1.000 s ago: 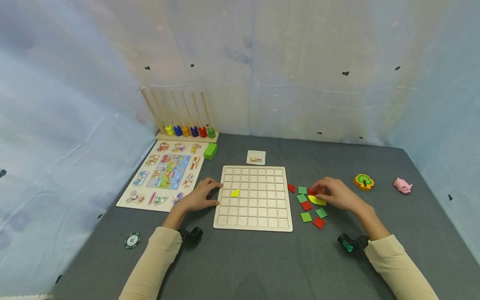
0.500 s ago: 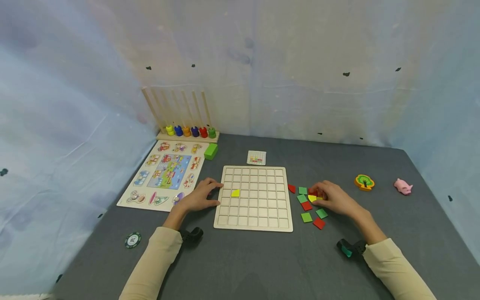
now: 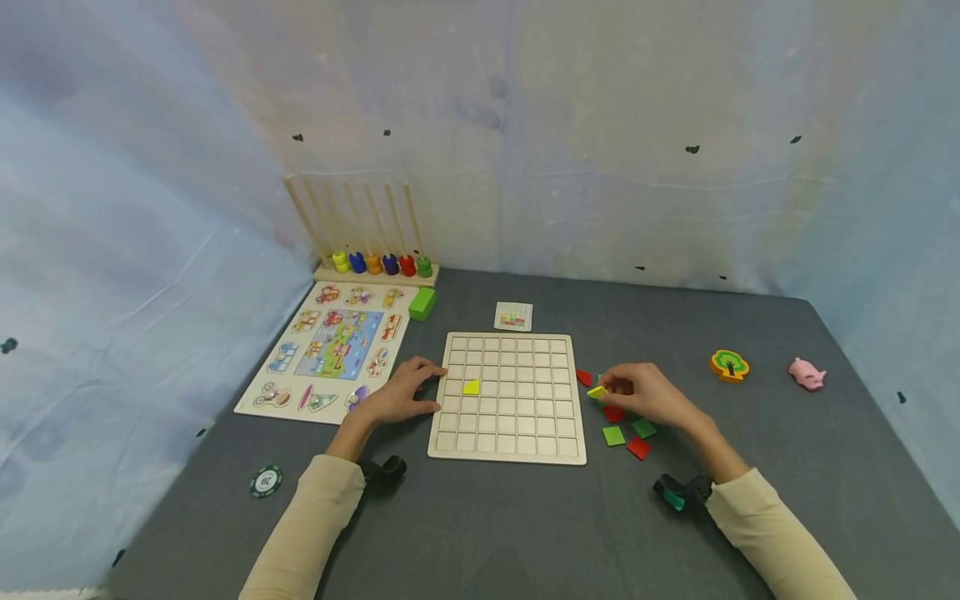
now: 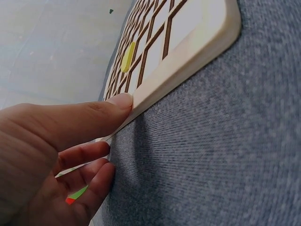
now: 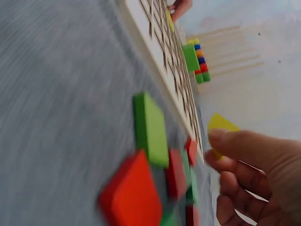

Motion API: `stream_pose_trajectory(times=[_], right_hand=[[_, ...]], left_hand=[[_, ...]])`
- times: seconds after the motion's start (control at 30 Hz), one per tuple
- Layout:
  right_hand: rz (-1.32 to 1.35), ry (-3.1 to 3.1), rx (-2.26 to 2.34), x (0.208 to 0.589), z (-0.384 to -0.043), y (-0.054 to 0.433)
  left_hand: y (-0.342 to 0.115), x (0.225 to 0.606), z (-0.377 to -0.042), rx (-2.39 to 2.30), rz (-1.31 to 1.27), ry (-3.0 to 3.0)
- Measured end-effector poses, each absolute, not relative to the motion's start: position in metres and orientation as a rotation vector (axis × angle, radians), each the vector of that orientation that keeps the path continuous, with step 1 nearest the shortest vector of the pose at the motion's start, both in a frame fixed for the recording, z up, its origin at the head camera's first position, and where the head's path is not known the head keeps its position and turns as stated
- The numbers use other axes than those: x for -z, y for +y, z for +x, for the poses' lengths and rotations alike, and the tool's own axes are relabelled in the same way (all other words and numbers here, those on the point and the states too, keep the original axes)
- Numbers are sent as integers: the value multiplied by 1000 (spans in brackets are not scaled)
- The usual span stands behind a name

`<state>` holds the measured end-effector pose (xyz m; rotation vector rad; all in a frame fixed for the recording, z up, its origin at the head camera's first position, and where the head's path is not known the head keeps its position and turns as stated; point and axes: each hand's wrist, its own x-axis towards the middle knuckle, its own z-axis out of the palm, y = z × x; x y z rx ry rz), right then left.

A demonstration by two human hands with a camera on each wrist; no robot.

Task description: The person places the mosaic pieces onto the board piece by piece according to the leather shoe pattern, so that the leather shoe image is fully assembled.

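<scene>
My right hand (image 3: 643, 393) pinches a yellow tile (image 3: 597, 392) between thumb and fingertips, raised above the loose tiles beside the board's right edge. In the right wrist view this yellow tile (image 5: 221, 124) sticks out past the thumb. The pale wooden grid board (image 3: 517, 417) lies flat at the centre, with one yellow tile (image 3: 471, 387) in a cell on its left side. My left hand (image 3: 399, 393) rests at the board's left edge, its thumb (image 4: 110, 112) touching the rim and its other fingers spread apart.
Red and green tiles, such as a light green one (image 3: 613, 436) and a red one (image 3: 638, 447), lie right of the board. A pattern card (image 3: 513, 316), picture puzzle (image 3: 306, 364), bead rack (image 3: 375, 280), green block (image 3: 422, 303), poker chip (image 3: 266, 481), toy tree (image 3: 728, 365) and pink pig (image 3: 806, 373) surround it.
My right hand has picked the yellow tile up from the loose tiles and moved left toward the board. The left hand has stayed at the board's edge.
</scene>
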<state>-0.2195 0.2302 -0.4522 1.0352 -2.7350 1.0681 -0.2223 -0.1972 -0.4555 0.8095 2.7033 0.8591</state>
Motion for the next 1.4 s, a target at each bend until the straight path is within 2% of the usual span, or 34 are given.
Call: stream_pose_trajectory(times=[0.33, 0.57, 0.73, 1.4], right_hand=[[1058, -2735, -1186, 446, -231, 174], [1184, -2659, -1207, 460, -240, 136], [1143, -2683, -1281, 464, -243, 115], [946, -2687, -1203, 472, -239, 88]], left_hand=[[-197, 454, -222, -854, 799, 2707], [-196, 455, -221, -845, 820, 2720], [-196, 455, -221, -848, 823, 2718], [-197, 457, -223, -824, 823, 2729]])
